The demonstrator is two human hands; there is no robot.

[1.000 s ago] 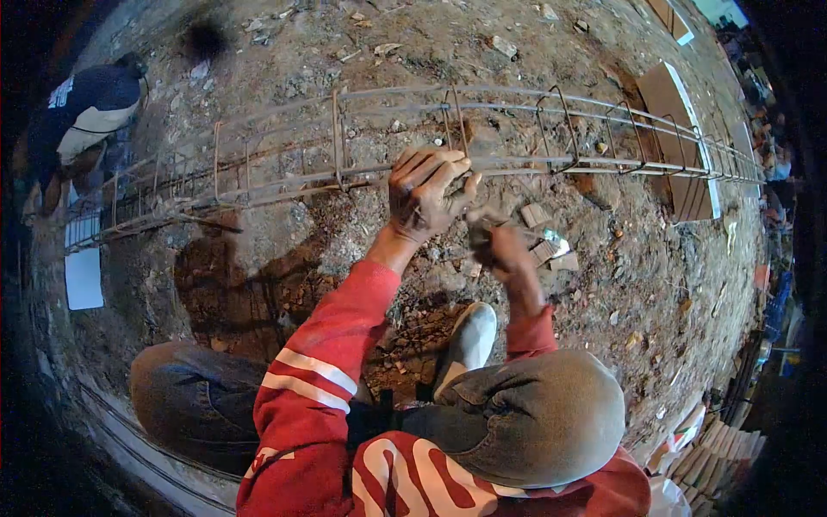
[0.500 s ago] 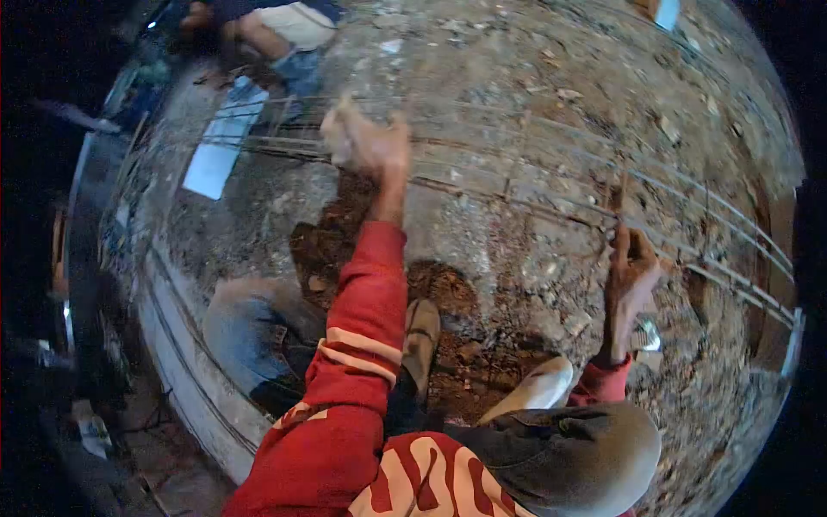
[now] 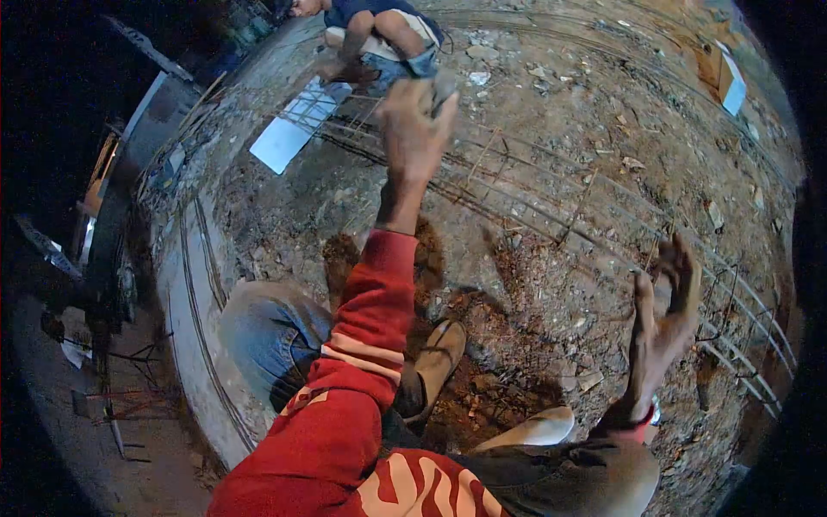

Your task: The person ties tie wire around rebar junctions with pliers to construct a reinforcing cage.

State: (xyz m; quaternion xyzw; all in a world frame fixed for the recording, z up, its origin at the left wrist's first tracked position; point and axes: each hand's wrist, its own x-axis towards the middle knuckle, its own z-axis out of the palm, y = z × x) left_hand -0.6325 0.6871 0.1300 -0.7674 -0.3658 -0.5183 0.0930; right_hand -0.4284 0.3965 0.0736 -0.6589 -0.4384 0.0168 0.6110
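Observation:
My left hand (image 3: 418, 129) is raised over the far-left stretch of a long cage of thin steel bars (image 3: 564, 220). Its thumb stands apart from the bent fingers, and motion blurs it. A grey smear shows by its fingertips, and I cannot tell whether the hand holds it. To the right, my right hand (image 3: 663, 314) is open beside the cage, thumb and fingers spread in a wide curve with nothing between them. Thin cross ties join the long bars, which run from upper left to lower right over the rubble ground.
Another person (image 3: 388, 34) squats at the top, their hand near a pale flat sheet (image 3: 293, 129) under the cage's far end. A concrete ledge (image 3: 207, 319) with thin bars lies left. A white-faced box (image 3: 732, 82) stands upper right. My sandalled foot (image 3: 439, 353) rests on loose soil.
My right hand has come off the bars and opened, shifting slightly right and down. My left hand has turned upward and moved right in view. The camera view has also shifted.

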